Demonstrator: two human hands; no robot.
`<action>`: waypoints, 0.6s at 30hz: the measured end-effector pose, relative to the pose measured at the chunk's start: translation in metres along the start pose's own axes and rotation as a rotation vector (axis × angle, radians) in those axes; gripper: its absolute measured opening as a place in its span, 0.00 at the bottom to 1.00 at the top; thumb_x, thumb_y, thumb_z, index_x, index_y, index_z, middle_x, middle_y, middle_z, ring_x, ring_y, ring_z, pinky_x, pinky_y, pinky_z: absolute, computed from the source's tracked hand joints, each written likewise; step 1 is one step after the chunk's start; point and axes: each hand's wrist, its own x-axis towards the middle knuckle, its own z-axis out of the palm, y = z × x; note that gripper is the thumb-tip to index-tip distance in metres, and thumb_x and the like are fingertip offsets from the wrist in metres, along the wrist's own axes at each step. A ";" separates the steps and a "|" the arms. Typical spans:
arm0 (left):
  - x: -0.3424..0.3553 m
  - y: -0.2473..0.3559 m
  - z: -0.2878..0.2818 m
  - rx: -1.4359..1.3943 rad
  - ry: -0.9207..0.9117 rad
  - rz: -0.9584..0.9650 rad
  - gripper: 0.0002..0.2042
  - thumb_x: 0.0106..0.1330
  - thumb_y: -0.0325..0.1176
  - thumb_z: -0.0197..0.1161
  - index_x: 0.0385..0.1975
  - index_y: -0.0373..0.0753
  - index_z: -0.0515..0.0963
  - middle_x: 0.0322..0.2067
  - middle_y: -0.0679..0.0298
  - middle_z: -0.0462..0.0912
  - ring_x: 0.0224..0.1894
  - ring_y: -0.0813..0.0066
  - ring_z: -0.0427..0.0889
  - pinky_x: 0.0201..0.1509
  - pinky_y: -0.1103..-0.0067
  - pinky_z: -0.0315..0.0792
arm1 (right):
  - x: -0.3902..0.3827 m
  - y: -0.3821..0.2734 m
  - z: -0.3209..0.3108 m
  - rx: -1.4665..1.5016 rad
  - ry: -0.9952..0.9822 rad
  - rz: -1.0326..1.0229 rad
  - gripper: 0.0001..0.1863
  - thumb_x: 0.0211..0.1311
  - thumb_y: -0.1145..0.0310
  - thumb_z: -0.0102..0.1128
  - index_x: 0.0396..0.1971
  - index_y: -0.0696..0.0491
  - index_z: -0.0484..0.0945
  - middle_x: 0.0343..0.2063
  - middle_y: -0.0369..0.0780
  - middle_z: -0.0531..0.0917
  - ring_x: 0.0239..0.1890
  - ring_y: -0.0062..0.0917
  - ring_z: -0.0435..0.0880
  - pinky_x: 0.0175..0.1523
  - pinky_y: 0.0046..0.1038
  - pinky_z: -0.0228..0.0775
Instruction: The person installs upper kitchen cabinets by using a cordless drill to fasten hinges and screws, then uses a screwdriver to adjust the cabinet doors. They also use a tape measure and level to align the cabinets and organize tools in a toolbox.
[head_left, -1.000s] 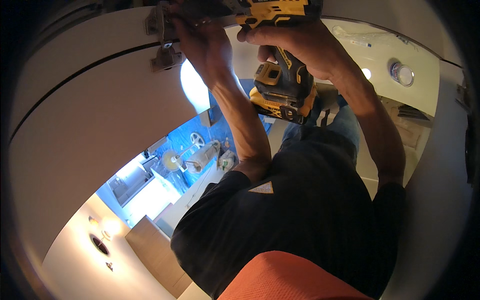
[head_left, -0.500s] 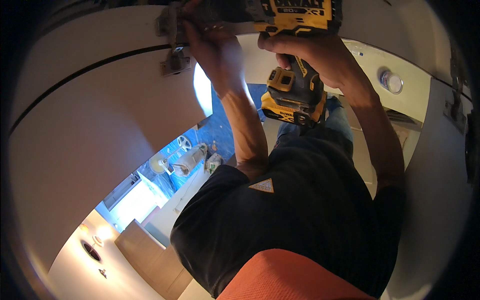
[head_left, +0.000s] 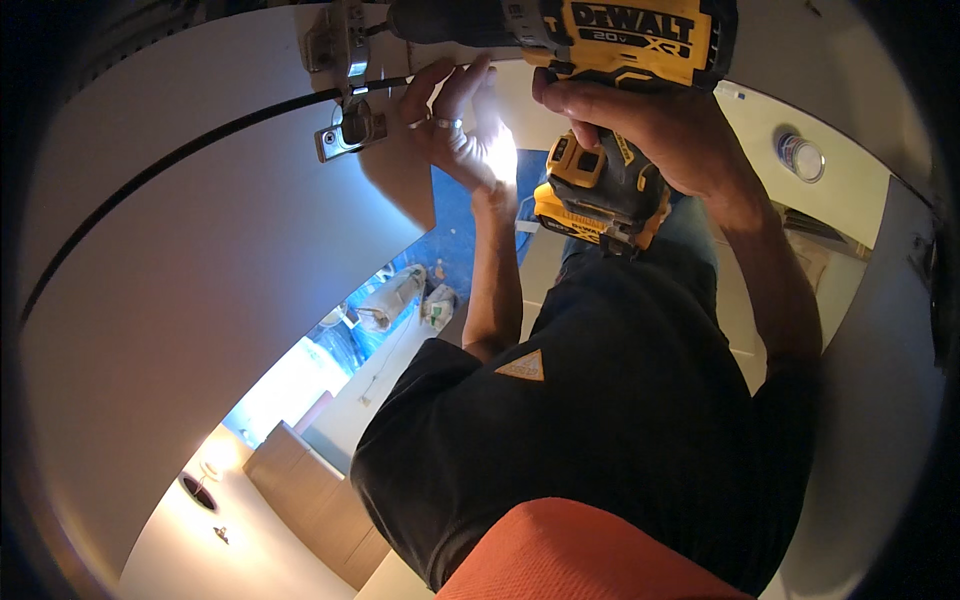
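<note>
My right hand [head_left: 665, 140] is wrapped round the grip of a yellow and black cordless drill [head_left: 630, 40], its index finger up by the trigger. The drill points left, its bit close to the metal arm of a cabinet hinge [head_left: 355, 45]; whether the tip sits in a screw I cannot tell. The hinge's cup plate [head_left: 350, 135] is fixed to the large pale door panel [head_left: 220, 230]. My left hand [head_left: 465, 130], with rings on it, is just below the drill's nose, fingers bent upward and apart, with nothing visible in them.
A second hinge [head_left: 925, 260] is dimly seen on the right-hand panel. A small round tub [head_left: 800, 157] stands on a pale surface at the right. Beyond the door, wrapped bundles [head_left: 392, 298] lie near blue sheeting [head_left: 450, 240]. Wooden cabinet fronts [head_left: 310, 500] are at the lower left.
My left hand has come away from the hinge and the drill's front, moving right and down. The drill has shifted slightly right, and the hinge now shows more fully.
</note>
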 end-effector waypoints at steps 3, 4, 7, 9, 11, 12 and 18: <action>-0.001 -0.005 0.004 -0.126 0.014 -0.048 0.16 0.55 0.13 0.68 0.39 0.42 0.85 0.45 0.65 0.74 0.46 0.79 0.77 0.48 0.83 0.76 | -0.001 0.000 0.001 0.018 0.007 -0.009 0.12 0.64 0.58 0.64 0.35 0.52 0.83 0.23 0.33 0.83 0.26 0.16 0.83 0.37 0.22 0.76; 0.001 -0.007 0.003 0.016 0.020 0.053 0.17 0.53 0.12 0.68 0.40 0.41 0.84 0.43 0.65 0.75 0.43 0.80 0.78 0.41 0.85 0.75 | -0.001 0.001 0.001 0.032 -0.010 -0.043 0.12 0.64 0.58 0.64 0.34 0.52 0.83 0.23 0.33 0.84 0.27 0.17 0.84 0.37 0.22 0.77; 0.001 -0.010 0.004 -0.114 0.027 0.019 0.18 0.53 0.11 0.68 0.40 0.40 0.84 0.41 0.65 0.76 0.38 0.83 0.78 0.38 0.86 0.73 | 0.001 0.004 0.001 -0.297 -0.025 -0.332 0.11 0.65 0.61 0.64 0.42 0.49 0.83 0.32 0.38 0.86 0.33 0.22 0.88 0.39 0.22 0.83; 0.000 -0.011 0.003 -0.102 0.028 -0.005 0.18 0.53 0.11 0.68 0.40 0.40 0.84 0.41 0.65 0.76 0.35 0.84 0.77 0.37 0.86 0.72 | 0.002 0.008 0.001 -0.310 0.002 -0.432 0.10 0.66 0.63 0.63 0.46 0.45 0.82 0.36 0.38 0.87 0.35 0.24 0.89 0.40 0.23 0.85; -0.001 -0.012 0.003 -0.081 0.041 0.020 0.18 0.52 0.10 0.68 0.40 0.40 0.84 0.41 0.65 0.76 0.33 0.85 0.76 0.37 0.87 0.72 | 0.002 0.010 0.001 -0.165 -0.076 -0.110 0.11 0.67 0.63 0.62 0.47 0.44 0.82 0.36 0.38 0.87 0.34 0.24 0.89 0.40 0.23 0.85; 0.000 -0.012 0.004 -0.062 0.054 0.062 0.18 0.52 0.10 0.68 0.40 0.40 0.84 0.41 0.65 0.76 0.32 0.86 0.76 0.36 0.87 0.72 | 0.002 0.010 0.001 -0.250 -0.027 -0.282 0.11 0.66 0.62 0.62 0.47 0.45 0.82 0.34 0.38 0.87 0.33 0.24 0.89 0.38 0.23 0.85; 0.001 -0.011 0.005 -0.079 0.072 0.026 0.20 0.50 0.08 0.66 0.39 0.40 0.84 0.42 0.65 0.76 0.38 0.82 0.79 0.38 0.85 0.74 | 0.001 0.002 0.005 -0.062 -0.033 -0.145 0.16 0.63 0.59 0.67 0.44 0.55 0.81 0.26 0.40 0.86 0.26 0.22 0.89 0.32 0.23 0.83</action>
